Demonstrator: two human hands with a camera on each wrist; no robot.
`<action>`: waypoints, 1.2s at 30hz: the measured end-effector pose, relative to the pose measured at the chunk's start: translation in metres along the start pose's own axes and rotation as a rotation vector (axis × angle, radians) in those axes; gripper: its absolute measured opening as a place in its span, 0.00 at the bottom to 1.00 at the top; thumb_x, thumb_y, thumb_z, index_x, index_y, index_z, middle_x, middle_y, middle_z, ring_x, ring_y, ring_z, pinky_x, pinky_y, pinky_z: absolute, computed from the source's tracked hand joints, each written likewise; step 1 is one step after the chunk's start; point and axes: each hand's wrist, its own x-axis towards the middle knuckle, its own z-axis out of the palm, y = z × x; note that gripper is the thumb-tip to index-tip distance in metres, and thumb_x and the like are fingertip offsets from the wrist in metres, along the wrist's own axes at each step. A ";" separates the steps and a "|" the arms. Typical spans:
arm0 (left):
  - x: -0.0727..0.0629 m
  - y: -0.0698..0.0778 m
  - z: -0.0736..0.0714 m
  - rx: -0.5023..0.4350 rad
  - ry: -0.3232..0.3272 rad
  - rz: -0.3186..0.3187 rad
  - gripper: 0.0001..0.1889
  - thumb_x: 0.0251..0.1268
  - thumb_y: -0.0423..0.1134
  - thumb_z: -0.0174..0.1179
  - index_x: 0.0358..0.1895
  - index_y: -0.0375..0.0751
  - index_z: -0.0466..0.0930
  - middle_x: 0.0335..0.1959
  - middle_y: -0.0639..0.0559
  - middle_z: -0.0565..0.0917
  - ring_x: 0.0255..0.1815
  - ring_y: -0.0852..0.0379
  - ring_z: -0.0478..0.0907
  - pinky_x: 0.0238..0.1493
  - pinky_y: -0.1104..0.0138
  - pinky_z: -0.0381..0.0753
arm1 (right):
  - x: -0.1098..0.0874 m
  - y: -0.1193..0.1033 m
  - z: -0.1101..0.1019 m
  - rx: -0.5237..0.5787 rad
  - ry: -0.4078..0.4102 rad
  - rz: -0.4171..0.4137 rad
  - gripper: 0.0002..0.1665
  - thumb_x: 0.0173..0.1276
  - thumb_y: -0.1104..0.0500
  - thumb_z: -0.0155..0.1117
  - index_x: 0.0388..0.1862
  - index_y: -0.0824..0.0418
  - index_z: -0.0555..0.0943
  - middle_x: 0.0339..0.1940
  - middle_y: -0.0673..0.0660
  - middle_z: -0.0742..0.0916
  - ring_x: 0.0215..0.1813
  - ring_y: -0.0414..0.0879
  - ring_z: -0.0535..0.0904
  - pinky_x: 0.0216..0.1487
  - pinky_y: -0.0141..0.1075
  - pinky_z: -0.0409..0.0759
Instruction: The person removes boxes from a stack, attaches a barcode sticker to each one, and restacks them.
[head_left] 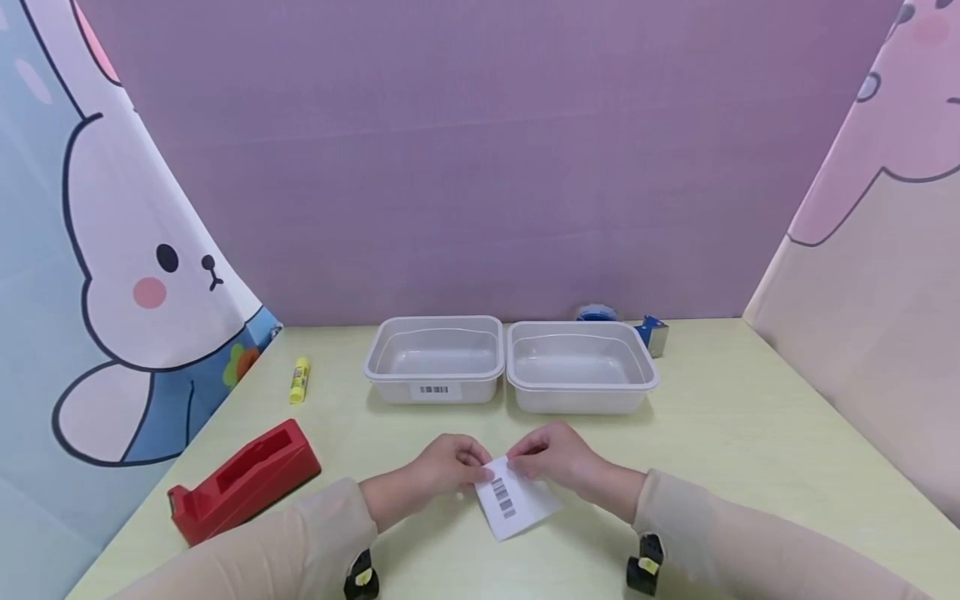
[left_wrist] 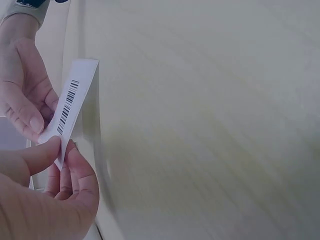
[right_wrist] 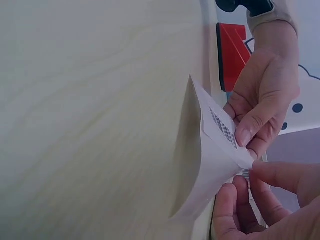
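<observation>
A white paper piece with a printed barcode (head_left: 504,498) is held up between both hands, low over the table in front of the bins. My left hand (head_left: 450,465) pinches its left upper edge between thumb and fingers, beside the barcode. At the top corner, my right hand (head_left: 558,457) pinches the paper with thumb and forefinger. In the right wrist view the paper (right_wrist: 212,160) bends along its length, its barcode part at an angle to the plain part. The left wrist view shows the barcode side of the paper (left_wrist: 70,107) tilted above the table.
Two white plastic bins stand behind the hands; the left bin (head_left: 390,390) bears a barcode label (head_left: 435,391), the right bin (head_left: 585,402) shows none in front. A blue tape dispenser (head_left: 652,333) sits behind. At left are a yellow glue stick (head_left: 299,380) and red tape dispenser (head_left: 243,482).
</observation>
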 end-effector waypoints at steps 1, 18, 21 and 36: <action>0.000 0.000 0.000 0.000 -0.002 -0.003 0.06 0.57 0.29 0.66 0.37 0.33 0.81 0.26 0.52 0.82 0.26 0.62 0.76 0.27 0.72 0.77 | 0.000 0.000 0.000 0.003 -0.001 -0.007 0.08 0.57 0.65 0.70 0.36 0.67 0.87 0.31 0.55 0.89 0.33 0.38 0.78 0.32 0.29 0.79; 0.003 0.001 -0.007 -0.026 -0.118 -0.021 0.12 0.67 0.39 0.59 0.43 0.33 0.85 0.34 0.49 0.88 0.31 0.62 0.79 0.34 0.70 0.79 | -0.006 -0.001 0.003 0.019 -0.022 -0.046 0.05 0.58 0.65 0.70 0.34 0.66 0.86 0.27 0.53 0.87 0.29 0.39 0.77 0.31 0.31 0.80; 0.004 -0.001 -0.008 -0.007 -0.118 -0.017 0.11 0.67 0.38 0.59 0.44 0.34 0.85 0.36 0.48 0.88 0.32 0.63 0.80 0.34 0.71 0.79 | -0.007 -0.002 0.001 0.050 -0.045 -0.043 0.06 0.59 0.65 0.69 0.35 0.68 0.86 0.27 0.53 0.87 0.28 0.39 0.77 0.32 0.33 0.81; 0.005 -0.007 -0.011 0.048 -0.101 0.016 0.07 0.63 0.27 0.58 0.40 0.29 0.85 0.29 0.47 0.87 0.24 0.62 0.75 0.28 0.72 0.78 | -0.009 -0.003 -0.012 0.184 -0.131 0.026 0.11 0.64 0.63 0.67 0.42 0.70 0.83 0.32 0.53 0.87 0.32 0.41 0.82 0.40 0.38 0.86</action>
